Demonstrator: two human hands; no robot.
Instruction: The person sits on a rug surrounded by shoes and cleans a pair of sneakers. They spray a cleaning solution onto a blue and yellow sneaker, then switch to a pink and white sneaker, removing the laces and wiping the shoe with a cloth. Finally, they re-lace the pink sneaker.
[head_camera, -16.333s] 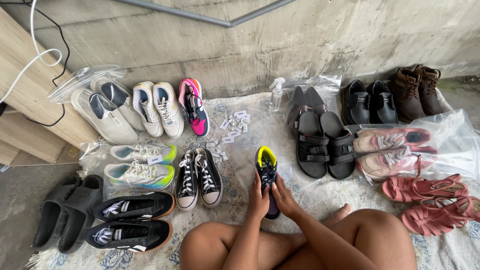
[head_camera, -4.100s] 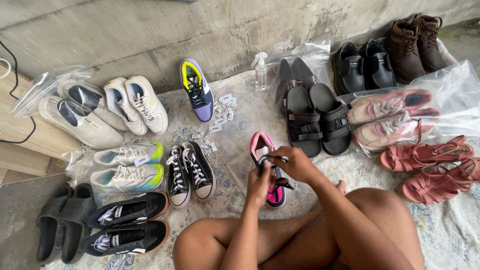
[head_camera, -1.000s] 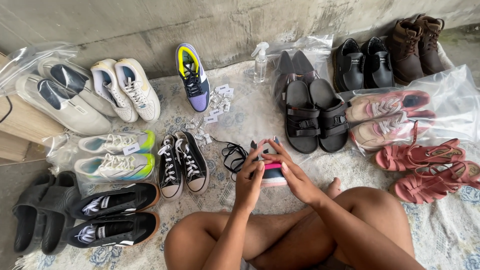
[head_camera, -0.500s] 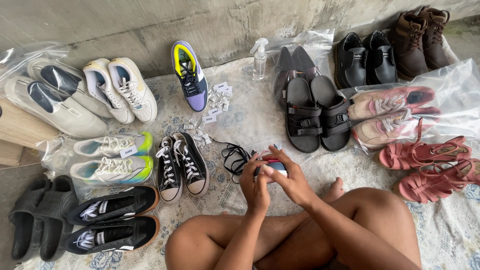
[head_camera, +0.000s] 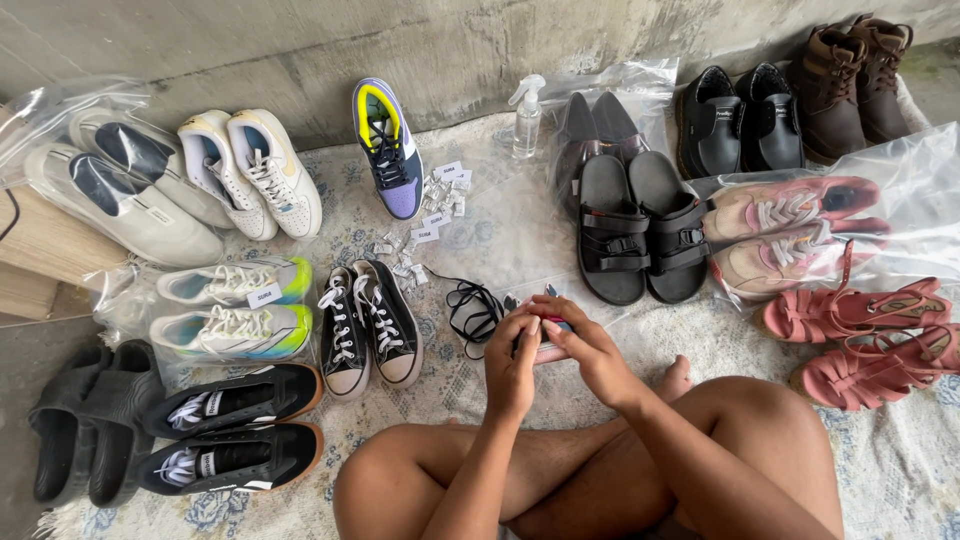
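I sit cross-legged on a patterned mat (head_camera: 500, 235). Both hands meet in front of my knees on a pink sneaker (head_camera: 553, 340), which they mostly hide. My left hand (head_camera: 513, 365) grips its near side. My right hand (head_camera: 588, 350) covers its top, fingers curled over it. A loose black shoelace (head_camera: 472, 308) lies on the mat just left of my hands. A purple, navy and yellow sneaker (head_camera: 388, 160) stands alone near the wall.
Pairs of shoes ring the mat: white sneakers (head_camera: 250, 170), bagged white shoes (head_camera: 120, 190), black canvas sneakers (head_camera: 365, 325), black sandals (head_camera: 640, 225), black shoes (head_camera: 740, 120), brown boots (head_camera: 850, 75), pink sandals (head_camera: 860, 330). A spray bottle (head_camera: 527, 115) and small paper tags (head_camera: 430, 215) lie by the concrete wall.
My hands have closed in over the pink sneaker, so less of it shows than a second ago. The black lace still lies to their left.
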